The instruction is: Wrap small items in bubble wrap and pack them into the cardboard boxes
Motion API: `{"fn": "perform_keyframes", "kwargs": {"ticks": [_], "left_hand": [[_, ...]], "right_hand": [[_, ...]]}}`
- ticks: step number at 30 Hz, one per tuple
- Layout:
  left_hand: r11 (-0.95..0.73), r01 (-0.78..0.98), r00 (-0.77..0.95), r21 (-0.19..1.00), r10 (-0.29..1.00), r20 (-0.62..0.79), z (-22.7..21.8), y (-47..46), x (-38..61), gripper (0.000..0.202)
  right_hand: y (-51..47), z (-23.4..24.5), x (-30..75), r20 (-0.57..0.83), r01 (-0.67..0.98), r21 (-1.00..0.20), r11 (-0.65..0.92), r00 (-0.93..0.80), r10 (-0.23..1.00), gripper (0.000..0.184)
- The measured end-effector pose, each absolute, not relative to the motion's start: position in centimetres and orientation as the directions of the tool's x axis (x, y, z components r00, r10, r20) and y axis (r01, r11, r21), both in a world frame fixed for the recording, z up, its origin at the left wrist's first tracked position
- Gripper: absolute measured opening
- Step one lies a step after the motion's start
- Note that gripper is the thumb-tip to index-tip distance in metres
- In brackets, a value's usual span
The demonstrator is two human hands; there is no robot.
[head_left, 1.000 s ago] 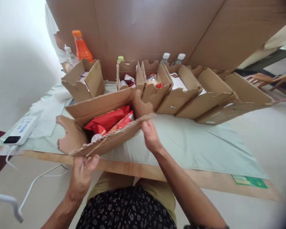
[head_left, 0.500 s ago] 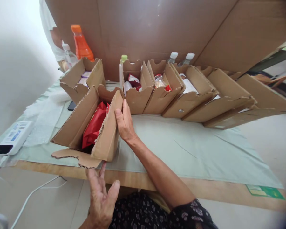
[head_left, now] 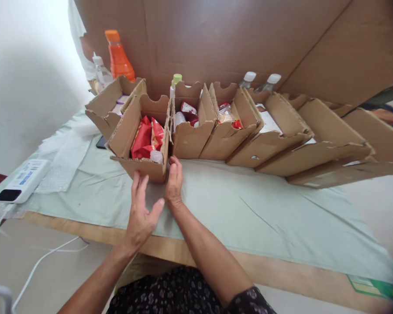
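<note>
- Box (head_left: 154, 172) with red packets (head_left: 142, 140) inside: upright on the pale green cloth (head_left: 216, 196), just left of the end box (head_left: 194, 141); its front wall juts nearer the person than the end box's. Whether side walls touch, cannot tell.
- Left hand (head_left: 143, 211): open, thumb spread wide, fingertips at the box's front wall, gripping nothing.
- Right hand (head_left: 174, 185): fingers extended and together at the box's front right corner, forward of the end box. No grip seen; exact contact unclear.
- Step, as judged: steadying and squaring the box beside the end box, open-handed.
- Best done with low, even pressure from both hands; a shove high on the wall could tip it.
- Right fingers want to stay out of the gap next to the end box. Pinch risk.
- Slanted box (head_left: 100, 120), further left of the end box, may snag the rear wall. Small nudges suit.
- Cloth may ruck underneath; slow sliding should help.
</note>
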State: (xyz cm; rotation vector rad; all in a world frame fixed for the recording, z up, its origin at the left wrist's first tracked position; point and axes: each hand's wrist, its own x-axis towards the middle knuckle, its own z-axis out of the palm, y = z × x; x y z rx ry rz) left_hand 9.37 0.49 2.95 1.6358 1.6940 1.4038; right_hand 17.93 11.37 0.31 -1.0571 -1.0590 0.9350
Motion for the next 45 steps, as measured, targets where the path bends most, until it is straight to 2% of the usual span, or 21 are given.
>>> {"fn": "perform_keyframes", "kwargs": {"ticks": [3,9,12,14,16,19,21,23,28,32,37,44,45], "left_hand": [[-0.179,0.562,-0.250,0.808,0.894,0.372,2.9,4.8,7.7,0.070],[-0.191,0.533,-0.156,0.824,0.935,0.317,3.0,12.0,8.2,0.072],[-0.204,0.579,-0.136,0.789,0.931,0.340,3.2,13.0,8.3,0.060],[-0.231,0.639,-0.157,0.734,0.895,0.418,4.0,12.9,7.0,0.049],[-0.250,0.722,-0.216,0.645,0.804,0.553,5.5,12.7,4.5,0.047],[-0.187,0.822,-0.310,0.538,0.646,0.698,8.8,13.7,-0.9,0.064],[-0.104,0.857,-0.330,0.504,0.641,0.693,11.1,15.3,-4.4,0.073],[-0.034,0.878,-0.316,0.478,0.709,0.630,12.8,17.0,-7.1,0.066],[-0.032,0.934,-0.193,0.357,0.795,0.575,14.9,17.9,-9.3,0.013],[-0.073,0.963,-0.097,0.259,0.803,0.587,15.9,13.6,-8.4,0.009],[-0.218,0.926,-0.070,0.308,0.704,0.707,16.2,5.2,-4.1,0.007],[-0.368,0.818,-0.069,0.442,0.700,0.711,13.5,-3.4,9.6,0.007],[-0.414,0.781,-0.066,0.468,0.690,0.720,13.2,-4.1,10.3,0.014]], "right_hand": [[11.6,-0.3,17.9,0.169,-0.133,-0.969,0.206,0.249,0.954,0.061],[12.1,-0.3,18.2,0.118,-0.178,-0.970,0.165,0.247,0.962,0.059],[12.3,-0.5,18.3,0.113,-0.181,-0.971,0.159,0.238,0.965,0.059],[12.3,-0.5,18.3,0.113,-0.180,-0.971,0.157,0.231,0.966,0.058],[12.2,-0.5,18.3,0.117,-0.178,-0.971,0.159,0.225,0.967,0.056],[12.1,-0.3,18.3,0.127,-0.167,-0.972,0.164,0.212,0.969,0.052],[12.2,-0.3,18.4,0.131,-0.156,-0.974,0.165,0.208,0.969,0.052],[12.3,-0.4,18.4,0.133,-0.149,-0.975,0.166,0.211,0.968,0.052],[12.9,-0.8,18.2,0.138,-0.149,-0.973,0.175,0.230,0.963,0.052],[13.1,-1.0,18.3,0.138,-0.149,-0.973,0.179,0.252,0.958,0.054],[13.2,-0.8,18.3,0.127,-0.168,-0.971,0.173,0.252,0.959,0.058],[13.7,1.2,19.9,0.068,-0.189,-0.974,0.122,0.271,0.960,0.059],[13.4,1.5,20.6,0.061,-0.182,-0.976,0.116,0.281,0.958,0.057]]}}
